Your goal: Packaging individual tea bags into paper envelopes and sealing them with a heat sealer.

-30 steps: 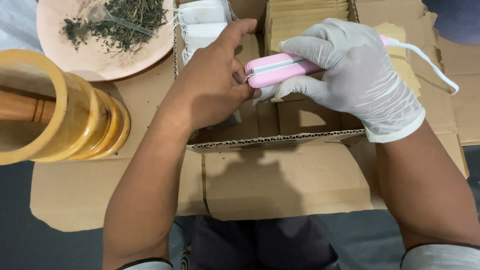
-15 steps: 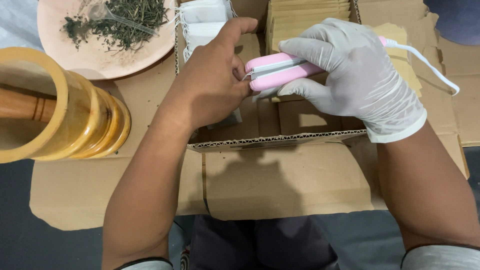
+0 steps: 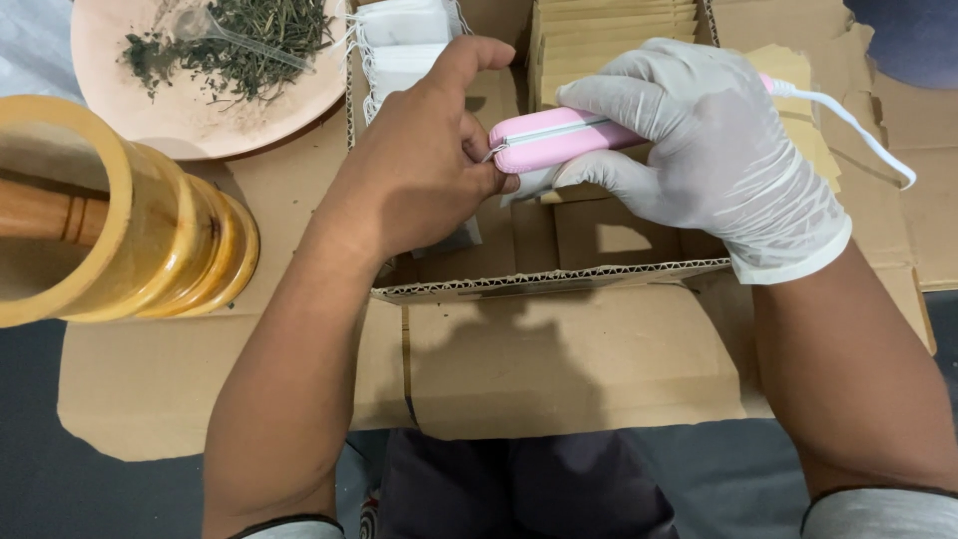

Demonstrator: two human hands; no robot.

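My right hand (image 3: 714,150), in a white glove, grips a pink handheld device (image 3: 549,140) with a white cord (image 3: 858,125) trailing off to the right. The device is pressed shut, held level over an open cardboard box (image 3: 559,279). My bare left hand (image 3: 424,160) is closed at the device's left tip, fingers pinching something there; a small white bag (image 3: 454,240) hangs partly hidden below that hand. What sits between the device's jaws is hidden by my fingers.
A pink plate (image 3: 190,110) of dried green herbs with a clear spoon lies at top left. A wooden mortar with pestle (image 3: 100,220) stands at left. White bags (image 3: 404,35) and tan paper envelopes (image 3: 614,30) fill the box's far compartments. Flattened cardboard (image 3: 559,369) covers the surface.
Both hands stay almost still. The pink device has shifted very slightly up and left with the hands.
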